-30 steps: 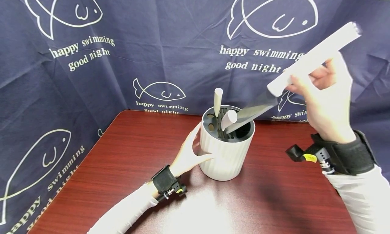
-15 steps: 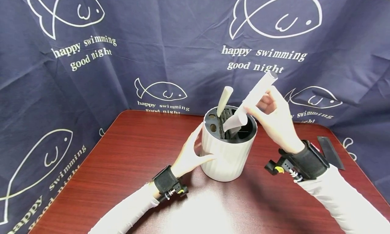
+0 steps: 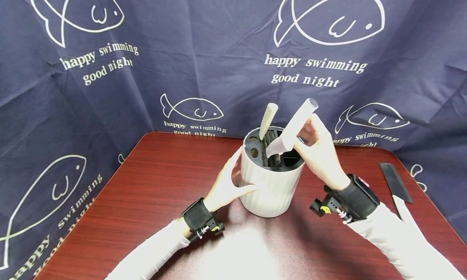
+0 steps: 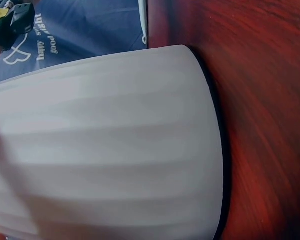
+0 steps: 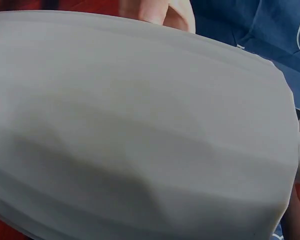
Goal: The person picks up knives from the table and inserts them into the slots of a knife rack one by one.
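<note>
A white ribbed knife holder [image 3: 268, 191] stands upright on the table, its dark slotted insert [image 3: 254, 153] having round holes at the left. My left hand [image 3: 224, 189] holds its left side, thumb across the front and fingers behind. In the head view my right hand [image 3: 321, 152] pinches the white handle of a kitchen knife [image 3: 303, 118], tilted up and right over the slots, blade largely hidden. Two other white-handled pieces stand in the insert: a slim one [image 3: 268, 118] at the back and one [image 3: 276, 147] in front, partly overlapped by the held handle. Both wrist views show mostly the holder's wall [image 4: 110, 140].
A dark-bladed cleaver [image 3: 395, 182] with a white handle lies at the table's right side, partly behind my right sleeve. A dark blue printed cloth [image 3: 204, 69] hangs behind the red-brown table [image 3: 175, 162].
My right hand has brought the knife left and down, its blade sinking into the insert. The cleaver has come into view at the right. My left hand stays on the holder.
</note>
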{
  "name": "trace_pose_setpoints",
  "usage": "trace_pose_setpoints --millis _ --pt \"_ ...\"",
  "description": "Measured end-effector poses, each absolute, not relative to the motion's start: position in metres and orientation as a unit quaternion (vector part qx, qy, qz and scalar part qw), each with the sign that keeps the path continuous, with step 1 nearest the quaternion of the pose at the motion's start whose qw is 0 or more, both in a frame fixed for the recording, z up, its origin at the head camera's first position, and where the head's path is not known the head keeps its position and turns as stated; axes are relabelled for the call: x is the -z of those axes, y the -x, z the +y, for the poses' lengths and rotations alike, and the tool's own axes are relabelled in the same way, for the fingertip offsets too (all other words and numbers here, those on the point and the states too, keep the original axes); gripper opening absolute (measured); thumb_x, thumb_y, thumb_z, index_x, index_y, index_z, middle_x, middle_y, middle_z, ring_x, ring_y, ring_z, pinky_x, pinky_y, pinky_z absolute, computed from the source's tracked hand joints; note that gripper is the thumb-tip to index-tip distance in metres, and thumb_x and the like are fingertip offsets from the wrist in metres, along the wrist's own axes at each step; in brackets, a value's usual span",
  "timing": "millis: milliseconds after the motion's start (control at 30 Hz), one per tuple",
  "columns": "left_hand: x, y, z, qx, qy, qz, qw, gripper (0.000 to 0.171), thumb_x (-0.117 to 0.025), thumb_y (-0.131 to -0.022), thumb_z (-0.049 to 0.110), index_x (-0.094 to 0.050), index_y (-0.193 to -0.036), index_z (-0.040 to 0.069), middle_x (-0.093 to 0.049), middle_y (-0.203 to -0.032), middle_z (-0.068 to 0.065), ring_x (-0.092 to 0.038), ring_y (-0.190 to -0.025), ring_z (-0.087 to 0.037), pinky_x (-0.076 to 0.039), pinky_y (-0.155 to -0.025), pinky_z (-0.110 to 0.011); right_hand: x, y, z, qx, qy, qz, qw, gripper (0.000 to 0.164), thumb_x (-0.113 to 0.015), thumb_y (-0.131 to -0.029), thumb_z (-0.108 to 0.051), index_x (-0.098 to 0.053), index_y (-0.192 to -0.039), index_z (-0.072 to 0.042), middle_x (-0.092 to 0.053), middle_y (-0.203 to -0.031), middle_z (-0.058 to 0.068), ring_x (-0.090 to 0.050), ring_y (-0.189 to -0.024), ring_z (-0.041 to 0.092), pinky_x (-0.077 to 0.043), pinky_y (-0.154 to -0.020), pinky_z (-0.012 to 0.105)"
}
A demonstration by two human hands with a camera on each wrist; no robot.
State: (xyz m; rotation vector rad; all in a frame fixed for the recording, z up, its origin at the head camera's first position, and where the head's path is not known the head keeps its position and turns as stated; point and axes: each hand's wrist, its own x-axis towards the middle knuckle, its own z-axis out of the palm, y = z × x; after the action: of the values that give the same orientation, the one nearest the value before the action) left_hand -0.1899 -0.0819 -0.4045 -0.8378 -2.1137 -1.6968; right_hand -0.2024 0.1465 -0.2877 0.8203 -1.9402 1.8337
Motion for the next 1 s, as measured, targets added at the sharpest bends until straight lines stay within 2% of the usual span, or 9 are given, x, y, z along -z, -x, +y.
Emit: trace_pose_setpoints --millis 133,300,400,500,733,867,1000 --pt "0.405 0.191 -0.081 0.587 0.292 -0.739 0.153 0.105 -0.085 -0.069 -0.002 -0.024 -0.153 0.010 -0.030 -0.156 -0.009 -0.033 -0.141 -0.025 -0.041 -0.109 -0.041 0.292 0.202 0.145 -0.628 -0.290 -0.700 0.177 0.042 -0.060 -0.083 0.016 -0.055 -0.110 -0.016 -0.063 -0.099 -0.009 -0.064 -0.090 0.007 -0.053 -0.077 0.015" --pt "0.397 0.184 -0.079 0.593 0.293 -0.736 0.145 0.103 -0.082 -0.068 -0.009 -0.023 -0.152 0.002 -0.031 -0.153 -0.018 -0.036 -0.137 -0.035 -0.040 -0.108 -0.050 0.298 0.202 0.143 -0.603 -0.291 -0.724 0.165 0.026 -0.060 -0.088 0.008 -0.049 -0.111 0.003 -0.063 -0.100 -0.010 -0.063 -0.091 0.007 -0.054 -0.076 0.016" --pt "0.387 0.178 -0.079 0.595 0.294 -0.735 0.140 0.101 -0.080 -0.069 -0.012 -0.022 -0.151 -0.005 -0.031 -0.152 -0.023 -0.035 -0.137 -0.039 -0.040 -0.107 -0.053 0.300 0.202 0.142 -0.594 -0.289 -0.732 0.167 0.027 -0.060 -0.090 0.003 -0.045 -0.112 0.008 -0.062 -0.102 -0.012 -0.063 -0.092 0.006 -0.054 -0.075 0.016" --pt "0.382 0.177 -0.079 0.596 0.295 -0.734 0.137 0.100 -0.080 -0.069 -0.013 -0.021 -0.150 -0.007 -0.030 -0.152 -0.025 -0.034 -0.136 -0.041 -0.040 -0.106 -0.054 0.301 0.202 0.139 -0.594 -0.288 -0.731 0.173 0.027 -0.060 -0.089 0.005 -0.045 -0.112 0.008 -0.062 -0.101 -0.012 -0.063 -0.091 0.007 -0.054 -0.074 0.016" --pt "0.402 0.193 -0.082 0.598 0.297 -0.732 0.134 0.106 -0.083 -0.069 -0.008 -0.021 -0.154 0.008 -0.029 -0.156 -0.012 -0.035 -0.139 -0.029 -0.041 -0.109 -0.045 0.301 0.201 0.137 -0.602 -0.285 -0.722 0.184 0.029 -0.059 -0.086 0.013 -0.046 -0.111 0.008 -0.061 -0.097 -0.012 -0.062 -0.089 0.004 -0.054 -0.071 0.015" --pt "0.404 0.195 -0.084 0.600 0.304 -0.728 0.131 0.106 -0.084 -0.070 -0.004 -0.022 -0.154 0.012 -0.031 -0.155 -0.008 -0.036 -0.138 -0.026 -0.041 -0.109 -0.042 0.299 0.199 0.138 -0.600 -0.284 -0.723 0.190 0.025 -0.059 -0.088 0.012 -0.050 -0.110 0.004 -0.062 -0.098 -0.012 -0.063 -0.093 0.005 -0.052 -0.079 0.015" --pt "0.404 0.196 -0.084 0.600 0.308 -0.727 0.129 0.106 -0.084 -0.070 -0.004 -0.022 -0.155 0.014 -0.029 -0.156 -0.006 -0.033 -0.140 -0.024 -0.039 -0.110 -0.041 0.298 0.197 0.139 -0.595 -0.283 -0.729 0.186 0.021 -0.059 -0.090 0.009 -0.051 -0.109 0.004 -0.062 -0.098 -0.011 -0.062 -0.096 0.005 -0.051 -0.083 0.015"
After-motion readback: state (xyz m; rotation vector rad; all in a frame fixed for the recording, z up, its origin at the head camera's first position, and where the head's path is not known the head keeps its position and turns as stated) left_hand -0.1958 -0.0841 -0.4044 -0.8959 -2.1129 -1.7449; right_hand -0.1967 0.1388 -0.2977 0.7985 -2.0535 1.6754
